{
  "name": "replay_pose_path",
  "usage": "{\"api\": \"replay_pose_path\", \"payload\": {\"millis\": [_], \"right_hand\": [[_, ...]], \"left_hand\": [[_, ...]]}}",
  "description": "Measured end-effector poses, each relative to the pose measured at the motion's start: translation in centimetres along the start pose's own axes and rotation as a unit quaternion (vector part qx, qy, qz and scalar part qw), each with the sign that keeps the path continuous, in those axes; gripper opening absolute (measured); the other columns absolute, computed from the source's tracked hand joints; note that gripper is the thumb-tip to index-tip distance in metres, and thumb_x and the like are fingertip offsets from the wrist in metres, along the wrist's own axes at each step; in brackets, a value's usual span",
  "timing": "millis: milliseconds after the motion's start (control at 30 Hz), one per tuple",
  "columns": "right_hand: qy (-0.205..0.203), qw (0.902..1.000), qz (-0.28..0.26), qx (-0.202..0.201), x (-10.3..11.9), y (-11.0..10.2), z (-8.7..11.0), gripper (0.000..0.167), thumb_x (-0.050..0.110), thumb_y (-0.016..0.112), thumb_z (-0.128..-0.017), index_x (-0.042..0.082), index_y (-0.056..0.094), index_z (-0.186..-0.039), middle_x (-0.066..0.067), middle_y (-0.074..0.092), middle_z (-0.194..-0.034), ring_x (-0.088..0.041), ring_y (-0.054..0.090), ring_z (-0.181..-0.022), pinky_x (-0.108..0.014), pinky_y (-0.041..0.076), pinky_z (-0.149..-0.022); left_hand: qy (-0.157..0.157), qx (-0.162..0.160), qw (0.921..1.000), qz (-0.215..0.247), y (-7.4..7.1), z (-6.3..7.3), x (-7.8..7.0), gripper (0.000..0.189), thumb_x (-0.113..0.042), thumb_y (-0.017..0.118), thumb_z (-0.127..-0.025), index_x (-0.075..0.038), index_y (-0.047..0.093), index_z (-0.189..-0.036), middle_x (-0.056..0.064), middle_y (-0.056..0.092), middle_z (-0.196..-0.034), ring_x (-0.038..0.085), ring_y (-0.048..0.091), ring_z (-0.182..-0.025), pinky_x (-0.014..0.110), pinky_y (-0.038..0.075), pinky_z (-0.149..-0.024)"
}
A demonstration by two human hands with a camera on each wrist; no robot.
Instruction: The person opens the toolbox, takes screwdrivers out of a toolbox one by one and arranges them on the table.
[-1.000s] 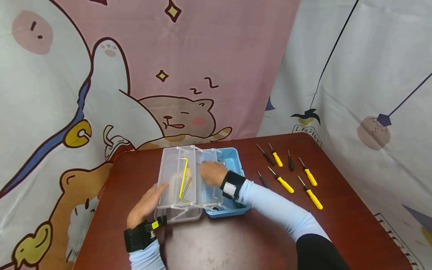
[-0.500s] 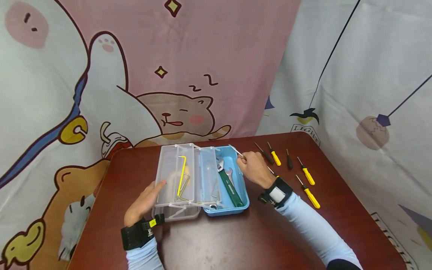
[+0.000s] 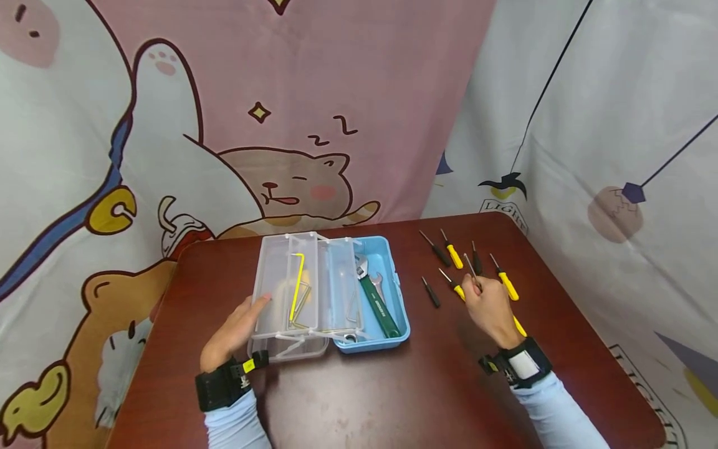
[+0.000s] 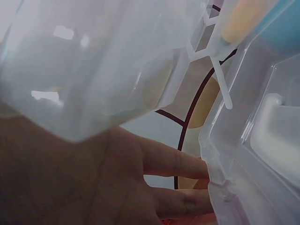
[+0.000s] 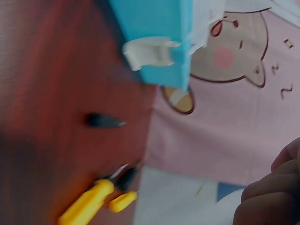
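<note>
The box base [image 3: 394, 298] is blue, the wrench handle [image 3: 379, 307] green

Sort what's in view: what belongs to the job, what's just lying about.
Seems part of the job:
- slim tool, held by the right hand
- toolbox, touched by the left hand
- screwdrivers, loose near the right hand

Seems just lying about, untouched in the toolbox:
- yellow hex key
- green wrench
- small wrench
</note>
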State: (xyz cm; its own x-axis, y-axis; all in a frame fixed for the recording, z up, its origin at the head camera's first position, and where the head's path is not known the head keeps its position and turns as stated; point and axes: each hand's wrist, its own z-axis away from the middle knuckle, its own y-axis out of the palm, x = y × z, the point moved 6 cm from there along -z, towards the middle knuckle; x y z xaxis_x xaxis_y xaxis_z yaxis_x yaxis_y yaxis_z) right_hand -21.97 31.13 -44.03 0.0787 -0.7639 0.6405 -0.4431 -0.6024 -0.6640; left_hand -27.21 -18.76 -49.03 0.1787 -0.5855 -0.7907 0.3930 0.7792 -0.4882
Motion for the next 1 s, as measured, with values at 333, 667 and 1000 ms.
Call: {"api": "replay_pose_path", "payload": {"millis": [333,667,1000], "right_hand": [[0.015,0.9995,0.026,-0.005,-2.7,0.3,2.3,0.049,0.006,0.058,-0.101,0.013,0.039,-0.057,0.007,0.03,-0.055,-0.01,0.03,-0.05,-0.025,0.022,-0.049],[0.055,0.9961,0.045,0.052,-4.9,1.2,3.7,0.046,0.01,0.06,-0.102,0.013,0.04,-0.06,0.007,0.03,-0.057,-0.011,0.03,-0.051,-0.024,0.023,-0.049],[0.059,0.9707,0.144,0.183,-6.0,2.3,5.0,0.028,0.013,0.073,-0.095,-0.001,0.06,-0.116,-0.015,0.063,-0.088,-0.027,0.059,-0.076,-0.042,0.05,-0.066]], "left_hand": [[-0.02,0.006,0.9998,0.003,-0.2,0.0,0.2,0.095,-0.072,0.027,-0.106,0.002,0.014,-0.165,0.03,0.03,-0.163,0.047,0.04,-0.139,0.076,0.031,-0.117],[-0.021,0.007,0.9997,0.007,0.1,0.2,0.1,0.093,-0.071,0.028,-0.107,0.001,0.015,-0.164,0.029,0.033,-0.161,0.046,0.041,-0.137,0.075,0.033,-0.116],[-0.033,0.007,0.9994,0.001,0.0,0.1,0.2,0.099,-0.074,0.027,-0.105,0.002,0.01,-0.166,0.03,0.023,-0.168,0.048,0.033,-0.144,0.077,0.024,-0.12]]}}
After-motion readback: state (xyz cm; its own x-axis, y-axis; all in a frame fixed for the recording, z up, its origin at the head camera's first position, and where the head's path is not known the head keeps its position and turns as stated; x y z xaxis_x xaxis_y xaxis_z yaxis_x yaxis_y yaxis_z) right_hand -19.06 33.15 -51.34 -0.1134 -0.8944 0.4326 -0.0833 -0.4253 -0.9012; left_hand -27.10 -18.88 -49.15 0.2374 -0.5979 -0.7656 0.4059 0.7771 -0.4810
